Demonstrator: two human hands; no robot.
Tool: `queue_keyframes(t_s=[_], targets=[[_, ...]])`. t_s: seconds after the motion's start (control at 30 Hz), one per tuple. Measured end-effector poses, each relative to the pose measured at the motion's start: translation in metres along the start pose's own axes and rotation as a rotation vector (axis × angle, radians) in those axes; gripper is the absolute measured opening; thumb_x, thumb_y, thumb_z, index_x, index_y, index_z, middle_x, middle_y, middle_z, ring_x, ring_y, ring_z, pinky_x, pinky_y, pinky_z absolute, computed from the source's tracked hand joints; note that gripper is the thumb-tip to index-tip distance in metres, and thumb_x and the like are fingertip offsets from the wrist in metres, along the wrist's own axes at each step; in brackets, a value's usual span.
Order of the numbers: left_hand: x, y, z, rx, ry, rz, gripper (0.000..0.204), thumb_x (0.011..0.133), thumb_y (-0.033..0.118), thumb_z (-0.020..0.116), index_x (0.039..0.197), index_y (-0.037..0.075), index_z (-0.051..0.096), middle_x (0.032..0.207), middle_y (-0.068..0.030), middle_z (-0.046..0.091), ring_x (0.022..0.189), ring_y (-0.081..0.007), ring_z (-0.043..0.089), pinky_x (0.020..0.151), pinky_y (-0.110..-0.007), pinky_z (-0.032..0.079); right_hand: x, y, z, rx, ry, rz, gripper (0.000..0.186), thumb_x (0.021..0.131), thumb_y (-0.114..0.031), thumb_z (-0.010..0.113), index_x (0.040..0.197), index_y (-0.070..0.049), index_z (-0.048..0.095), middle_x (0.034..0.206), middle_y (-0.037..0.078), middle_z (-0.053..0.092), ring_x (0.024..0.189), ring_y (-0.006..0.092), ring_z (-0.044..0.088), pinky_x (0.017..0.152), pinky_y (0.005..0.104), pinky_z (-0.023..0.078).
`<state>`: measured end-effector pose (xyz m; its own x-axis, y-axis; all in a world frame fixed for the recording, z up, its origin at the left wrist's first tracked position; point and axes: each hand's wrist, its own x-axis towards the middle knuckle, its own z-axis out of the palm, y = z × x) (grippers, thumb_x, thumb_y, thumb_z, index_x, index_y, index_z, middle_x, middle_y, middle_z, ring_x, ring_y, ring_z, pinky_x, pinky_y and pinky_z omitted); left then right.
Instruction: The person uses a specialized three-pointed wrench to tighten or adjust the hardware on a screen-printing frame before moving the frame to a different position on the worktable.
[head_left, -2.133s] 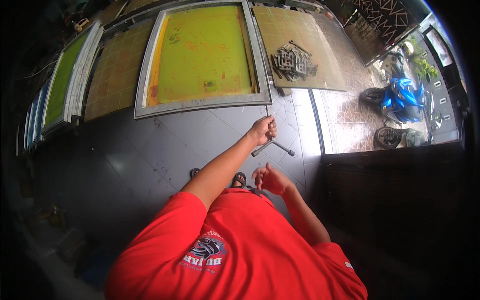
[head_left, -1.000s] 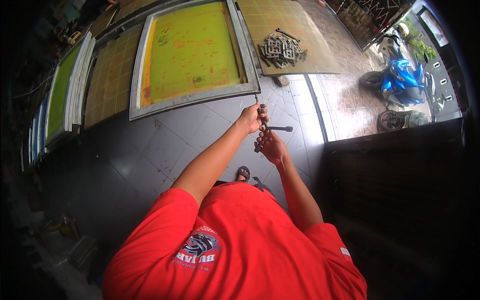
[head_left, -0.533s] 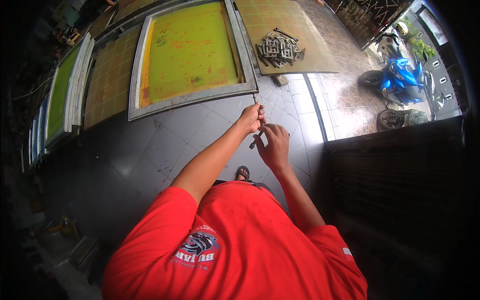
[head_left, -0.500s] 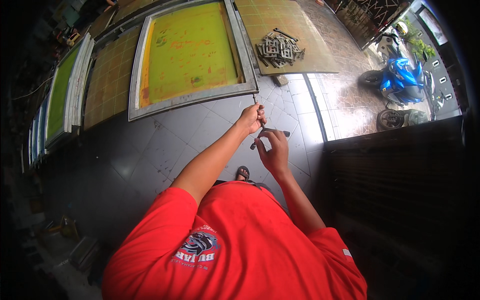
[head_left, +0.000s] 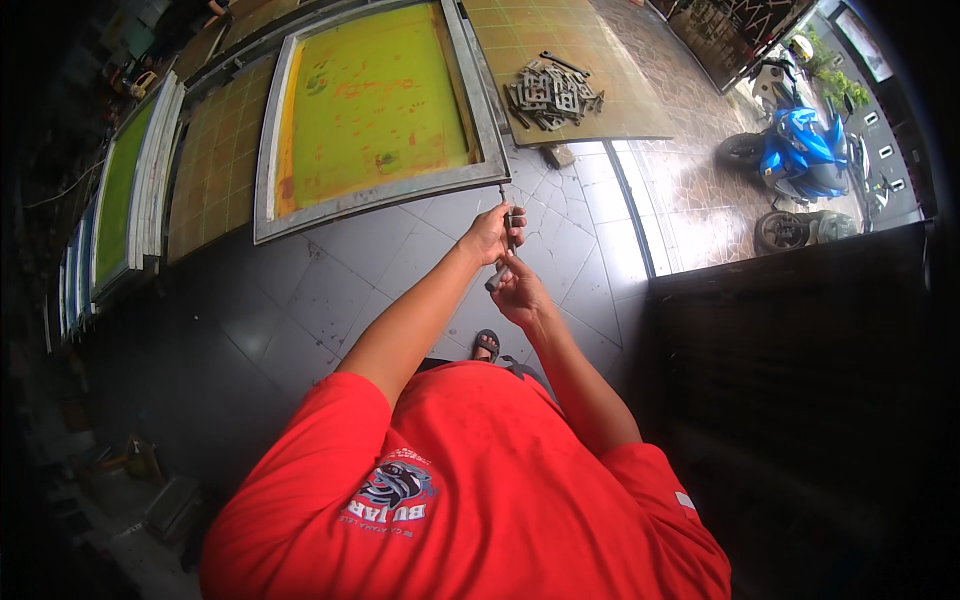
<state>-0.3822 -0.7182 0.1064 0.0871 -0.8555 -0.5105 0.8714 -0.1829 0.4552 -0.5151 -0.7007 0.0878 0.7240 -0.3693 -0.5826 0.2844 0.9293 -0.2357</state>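
Observation:
My left hand (head_left: 487, 236) is closed around the shaft of a dark metal three-armed socket wrench (head_left: 494, 280), just below the near right corner of a screen-printing frame (head_left: 375, 204). The wrench's thin tip (head_left: 503, 193) reaches up to the frame's edge; whether it sits on a bolt there is too small to tell. My right hand (head_left: 523, 296) grips the wrench lower down, where its arms meet. One arm sticks out to the left of those fingers, another shows beside my left fingers. The frame holds a yellow-green mesh with orange stains.
A pile of metal hinge clamps (head_left: 555, 92) lies on a brown gridded board (head_left: 625, 105) right of the frame. More frames (head_left: 150, 190) stand on the left. A dark panel (head_left: 790, 370) flanks my right side, with a blue motorcycle (head_left: 805, 150) beyond it.
The wrench has turned, so its arms now point differently. My right hand has moved left and closed around it, while my left hand has shifted slightly left.

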Motion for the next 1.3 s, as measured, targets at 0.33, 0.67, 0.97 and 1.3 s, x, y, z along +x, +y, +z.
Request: queue_keyframes(t_s=[0.33, 0.67, 0.97, 1.3], targets=[[0.011, -0.009, 0.014, 0.147, 0.232, 0.144, 0.022, 0.093, 0.029, 0.039, 0.087, 0.007, 0.04, 0.063, -0.002, 0.041, 0.044, -0.009, 0.031, 0.049, -0.028, 0.038, -0.041, -0.007, -0.007, -1.417, 0.505, -1.148, 0.028, 0.079, -0.019, 0.062, 0.102, -0.005, 0.054, 0.087, 0.007, 0.055, 0.072, 0.0213, 0.054, 0.066, 0.0342, 0.044], [0.005, -0.007, 0.004, -0.093, -0.026, 0.085, 0.02, 0.093, 0.026, 0.039, 0.082, 0.009, 0.04, 0.067, -0.0049, 0.048, 0.049, -0.0123, 0.039, 0.052, -0.031, 0.042, -0.018, -0.009, 0.005, 0.012, 0.006, -0.204, 0.025, 0.087, -0.03, 0.054, 0.096, -0.006, 0.054, 0.072, 0.0, 0.052, 0.065, 0.0111, 0.051, 0.055, 0.025, 0.042], [0.006, -0.006, 0.013, 0.149, 0.268, -0.061, 0.022, 0.092, 0.027, 0.042, 0.08, 0.009, 0.045, 0.066, -0.0013, 0.048, 0.043, -0.01, 0.035, 0.046, -0.028, 0.039, -0.052, -0.02, 0.024, -1.959, 0.354, -1.555, 0.022, 0.069, -0.006, 0.061, 0.09, -0.012, 0.059, 0.084, 0.002, 0.054, 0.078, 0.0186, 0.05, 0.072, 0.0335, 0.037], [0.006, -0.009, 0.009, 0.025, 0.156, -0.044, 0.016, 0.089, 0.023, 0.044, 0.086, 0.007, 0.042, 0.071, -0.0068, 0.052, 0.042, -0.0066, 0.031, 0.042, -0.023, 0.033, -0.034, -0.009, 0.0, 0.239, -0.256, 0.197, 0.064, 0.092, -0.051, 0.019, 0.103, 0.003, 0.052, 0.086, 0.012, 0.063, 0.07, 0.0185, 0.061, 0.064, 0.0285, 0.052]])
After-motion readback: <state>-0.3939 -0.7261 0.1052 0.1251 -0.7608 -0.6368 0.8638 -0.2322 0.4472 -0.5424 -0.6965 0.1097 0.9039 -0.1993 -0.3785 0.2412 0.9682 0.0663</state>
